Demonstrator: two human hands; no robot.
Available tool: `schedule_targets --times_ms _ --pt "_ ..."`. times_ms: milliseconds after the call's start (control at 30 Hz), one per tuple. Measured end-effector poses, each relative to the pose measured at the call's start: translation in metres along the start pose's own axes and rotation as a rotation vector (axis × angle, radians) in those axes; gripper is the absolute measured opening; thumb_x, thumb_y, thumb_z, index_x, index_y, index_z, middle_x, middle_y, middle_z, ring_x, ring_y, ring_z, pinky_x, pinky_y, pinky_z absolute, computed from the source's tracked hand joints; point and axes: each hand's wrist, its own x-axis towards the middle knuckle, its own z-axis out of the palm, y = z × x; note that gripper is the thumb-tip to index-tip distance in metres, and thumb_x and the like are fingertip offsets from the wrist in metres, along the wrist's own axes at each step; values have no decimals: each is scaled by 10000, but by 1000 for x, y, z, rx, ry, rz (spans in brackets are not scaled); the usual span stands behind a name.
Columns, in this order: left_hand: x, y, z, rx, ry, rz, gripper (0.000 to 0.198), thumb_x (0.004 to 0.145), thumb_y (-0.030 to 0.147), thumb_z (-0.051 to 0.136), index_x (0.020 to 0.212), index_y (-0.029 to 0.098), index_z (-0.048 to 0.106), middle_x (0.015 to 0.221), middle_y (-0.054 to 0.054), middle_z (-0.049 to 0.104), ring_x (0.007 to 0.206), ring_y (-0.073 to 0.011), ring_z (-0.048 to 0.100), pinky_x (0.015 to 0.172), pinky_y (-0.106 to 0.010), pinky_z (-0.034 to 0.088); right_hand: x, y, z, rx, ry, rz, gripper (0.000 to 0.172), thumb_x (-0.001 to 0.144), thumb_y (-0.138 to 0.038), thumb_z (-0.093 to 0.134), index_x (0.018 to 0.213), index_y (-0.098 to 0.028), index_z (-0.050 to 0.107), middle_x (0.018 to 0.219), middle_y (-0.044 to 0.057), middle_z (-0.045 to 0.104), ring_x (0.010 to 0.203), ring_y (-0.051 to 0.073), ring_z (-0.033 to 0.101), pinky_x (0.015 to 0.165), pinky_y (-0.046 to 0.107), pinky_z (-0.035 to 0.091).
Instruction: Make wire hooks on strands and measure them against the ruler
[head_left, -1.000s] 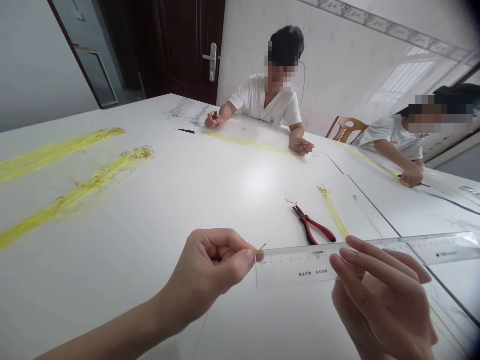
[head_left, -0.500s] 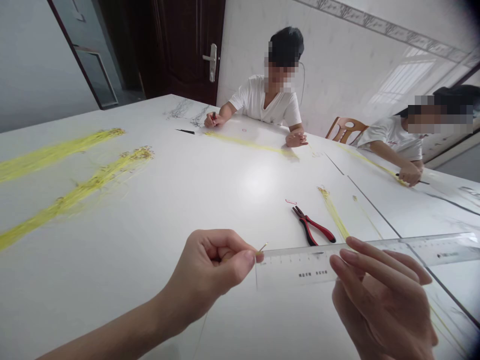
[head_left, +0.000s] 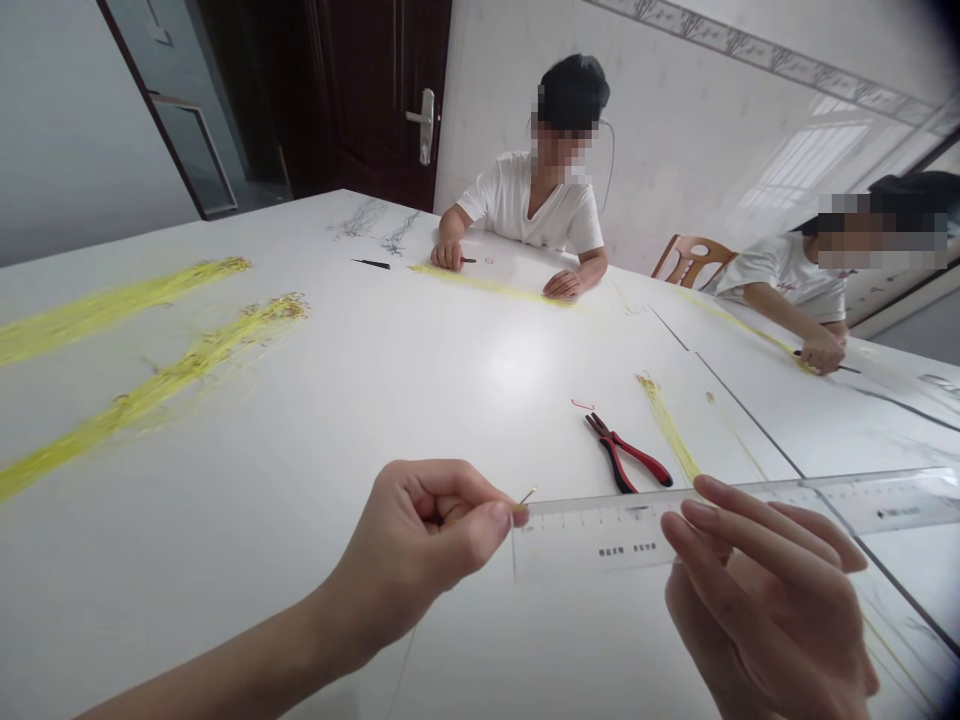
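Observation:
My left hand (head_left: 442, 545) is closed in a pinch at the near-left end of a clear plastic ruler (head_left: 622, 545). A small shiny fishing hook (head_left: 529, 495) sticks out past its thumb and forefinger, mostly hidden by them. Below that wrist a faint thin line (head_left: 403, 665) runs down. My right hand (head_left: 772, 590) is closed about the ruler's middle, its fingers lying across the scale. Whether it also grips a line there is hidden. Just beyond the ruler lie red-and-black pliers (head_left: 626, 455) with their jaws pointing away.
Two long bundles of yellow line (head_left: 150, 395) with hooks lie at left; a smaller yellow bundle (head_left: 667, 425) lies past the ruler. Black tweezers (head_left: 371, 264) rest farther back. Two co-workers in white shirts (head_left: 529, 200) sit across the white table (head_left: 420, 380). Seams cross it at right.
My hands and the ruler stay almost still. The co-worker opposite has lowered both hands onto the yellow line on the table.

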Motion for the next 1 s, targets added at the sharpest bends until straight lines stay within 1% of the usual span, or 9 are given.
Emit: schedule_targets --times_ms 133,233,333,433,567,700,833,900,1000 --pt "0 1 2 -11 22 -6 172 664 169 553 496 199 537 373 120 262 366 -41 180 579 -280 438 -1 -2 -2 10 6 -8 203 683 30 682 688 -162 617 822 -15 623 706 121 626 701 321 396" --pt "1 0 1 -21 18 -4 177 663 163 552 490 199 536 367 124 262 364 -40 186 645 -294 456 0 0 -2 12 9 -49 229 672 51 677 695 -168 614 809 -22 607 724 133 632 687 315 392" --pt "2 -2 -1 -21 14 -14 164 662 176 552 500 199 550 361 126 274 359 -37 186 663 -308 461 0 2 -1 21 -12 -89 239 681 69 654 709 -166 621 806 -14 596 746 143 629 684 321 389" --pt "1 -2 -1 0 29 -35 155 664 205 557 509 201 566 357 125 271 359 -36 178 635 -304 446 0 3 0 42 -1 -111 252 672 81 657 715 -167 636 821 -8 597 797 158 628 687 326 390" --pt "0 -2 -1 22 81 -70 199 653 247 566 466 201 517 361 119 257 369 -37 169 561 -282 400 0 4 2 48 25 -135 261 683 85 650 737 -171 647 833 -6 609 820 161 635 672 327 390" --pt "0 -6 -3 25 84 -49 206 660 256 567 470 194 515 355 110 257 360 -36 170 438 -237 269 -1 3 2 24 34 -150 302 657 110 657 756 -176 658 837 -7 617 803 163 650 698 345 400" --pt "5 -10 -8 14 92 -20 197 672 286 606 512 182 555 370 109 242 365 -34 163 406 -217 180 -1 6 3 20 55 -157 339 648 110 658 799 -194 675 859 0 633 798 174 662 711 355 413" --pt "10 -11 -11 6 136 -25 202 667 291 634 521 173 561 390 111 223 377 -30 146 404 -213 143 0 10 4 21 84 -140 371 651 114 645 850 -197 675 865 9 640 800 181 664 702 349 423" --pt "20 -13 -14 15 203 -21 191 688 279 638 553 159 576 418 116 190 395 -26 118 408 -213 122 2 19 4 31 125 -94 434 653 130 614 925 -203 671 900 31 649 847 202 660 709 350 436"
